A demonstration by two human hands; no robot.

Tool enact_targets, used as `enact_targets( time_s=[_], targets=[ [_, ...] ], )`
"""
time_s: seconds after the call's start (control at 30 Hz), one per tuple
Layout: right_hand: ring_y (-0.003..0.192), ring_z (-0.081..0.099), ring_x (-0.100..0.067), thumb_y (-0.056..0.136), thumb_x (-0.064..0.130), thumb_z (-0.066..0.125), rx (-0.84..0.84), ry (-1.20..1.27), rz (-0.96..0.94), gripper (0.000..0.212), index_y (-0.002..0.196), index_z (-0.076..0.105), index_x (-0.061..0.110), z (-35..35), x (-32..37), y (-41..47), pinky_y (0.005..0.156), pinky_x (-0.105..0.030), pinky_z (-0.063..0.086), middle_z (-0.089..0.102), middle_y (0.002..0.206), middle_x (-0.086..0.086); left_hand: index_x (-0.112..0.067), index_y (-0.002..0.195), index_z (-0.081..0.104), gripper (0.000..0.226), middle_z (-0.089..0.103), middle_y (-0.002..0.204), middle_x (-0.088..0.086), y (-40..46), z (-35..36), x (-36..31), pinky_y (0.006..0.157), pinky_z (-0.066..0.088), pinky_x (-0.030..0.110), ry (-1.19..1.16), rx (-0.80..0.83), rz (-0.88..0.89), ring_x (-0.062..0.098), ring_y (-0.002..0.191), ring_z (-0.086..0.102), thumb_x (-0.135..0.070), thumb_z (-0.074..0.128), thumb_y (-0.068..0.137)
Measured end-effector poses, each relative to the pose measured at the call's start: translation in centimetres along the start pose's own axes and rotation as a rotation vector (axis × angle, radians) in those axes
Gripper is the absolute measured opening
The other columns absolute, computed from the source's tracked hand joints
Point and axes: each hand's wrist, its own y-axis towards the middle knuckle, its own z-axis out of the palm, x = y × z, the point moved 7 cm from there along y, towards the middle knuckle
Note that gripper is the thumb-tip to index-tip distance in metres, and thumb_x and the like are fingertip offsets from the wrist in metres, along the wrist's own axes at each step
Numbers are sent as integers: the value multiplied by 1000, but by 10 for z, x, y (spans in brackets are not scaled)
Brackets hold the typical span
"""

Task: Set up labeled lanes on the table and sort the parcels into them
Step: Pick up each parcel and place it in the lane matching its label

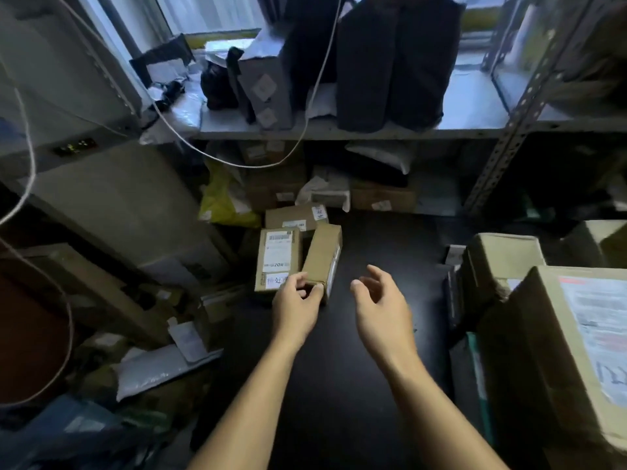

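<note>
Parcels sit at 11 o'clock on the dark worktop (pixel 373 334). Nearest, the right hand (pixel 380 300) hovers, fingers loosely spread, holding nothing. Left hand (pixel 295 300) pinches the plain parcel (pixel 322 256), touching the labeled parcel (pixel 278 257).

Dim storage room, cool bluish daylight entering from a window (pixel 210 11) at the top, behind a pale grey metal shelf board (pixel 339 132). Slotted grey steel upright (pixel 509 130) runs diagonally at right, perforated along its length. Two tall black fabric bags (pixel 390 62) stand upright on the shelf board, just beside a grey wrapped bundle (pixel 264 86). Thin white cable (pixel 237 162) sags in a loop from above, crossing the shelf front. Large grey cabinet (pixel 112 205) occupies the left side, its face in shadow. Black matte tabletop (pixel 373 252) fills the centre, with little reflection. Space under the shelf is dark; detail there is hard to resolve.
</note>
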Motion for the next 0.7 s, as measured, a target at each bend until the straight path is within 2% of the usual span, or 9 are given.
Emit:
enact_targets(
  time_s=[0.07, 0.13, 0.17, 0.27, 0.33, 0.43, 0.5, 0.6, 0.7],
  targets=[
    [97, 55, 9, 94, 40, 56, -13, -30, 8, 45, 138, 48, 35, 13, 4, 14, 73, -2, 36, 59, 112, 20, -16, 138, 51, 51, 60, 131, 6, 32, 11, 2, 93, 47, 29, 79, 62, 15, 19, 115, 60, -28, 67, 91],
    [107, 57, -1, 94, 40, 56, -21, -72, -1, 47, 140, 47, 33, 22, 10, 33, 82, -11, 40, 60, 119, 15, -15, 144, 45, 59, 53, 139, 9, 62, 22, 1, 104, 43, 35, 171, 83, 54, 26, 124, 54, -28, 67, 90],
    [110, 57, -3, 94, 40, 55, -34, -87, 0, 48, 140, 47, 32, 25, 11, 43, 85, -14, 40, 61, 123, 13, -16, 145, 43, 61, 49, 142, 11, 75, 28, 0, 105, 40, 35, 221, 82, 74, 28, 127, 50, -28, 67, 90],
    [112, 57, -5, 94, 40, 55, -60, -123, 4, 48, 141, 47, 31, 29, 13, 66, 88, -16, 41, 61, 129, 9, -20, 145, 38, 70, 42, 147, 13, 104, 52, 0, 106, 38, 42, 363, 99, 129, 33, 132, 42, -38, 68, 85],
    [114, 57, -6, 94, 39, 55, -63, -153, 6, 48, 141, 47, 30, 32, 11, 74, 92, -19, 43, 60, 130, 8, -23, 151, 26, 83, 29, 156, 14, 120, 68, 8, 112, 33, 51, 533, 143, 142, 36, 140, 31, -50, 65, 84],
    [112, 57, -3, 95, 38, 55, -50, -161, 21, 47, 140, 48, 30, 33, 3, 74, 92, -20, 45, 61, 127, 9, -27, 155, 5, 95, 9, 162, 15, 136, 89, 31, 115, 24, 52, 740, 269, 145, 38, 146, 18, -59, 60, 84],
    [107, 57, 0, 95, 39, 56, -54, -165, 51, 44, 138, 49, 33, 28, -9, 72, 90, -20, 47, 61, 122, 13, -28, 154, 4, 95, 12, 160, 19, 139, 98, 42, 111, 29, 52, 796, 285, 142, 40, 143, 24, -55, 63, 84],
    [103, 57, 4, 95, 41, 56, -74, -175, 101, 42, 136, 50, 35, 15, -23, 65, 87, -18, 47, 61, 119, 14, -28, 148, 19, 81, 35, 146, 18, 137, 100, 38, 99, 41, 49, 786, 189, 216, 38, 127, 44, -38, 68, 84],
    [99, 57, 4, 95, 37, 56, -112, -167, 127, 39, 134, 54, 30, 2, -30, 58, 89, -20, 47, 63, 116, 13, -28, 148, 36, 73, 49, 141, 11, 138, 87, 32, 102, 43, 44, 490, 135, 79, 34, 124, 50, -33, 70, 83]
  ],
)
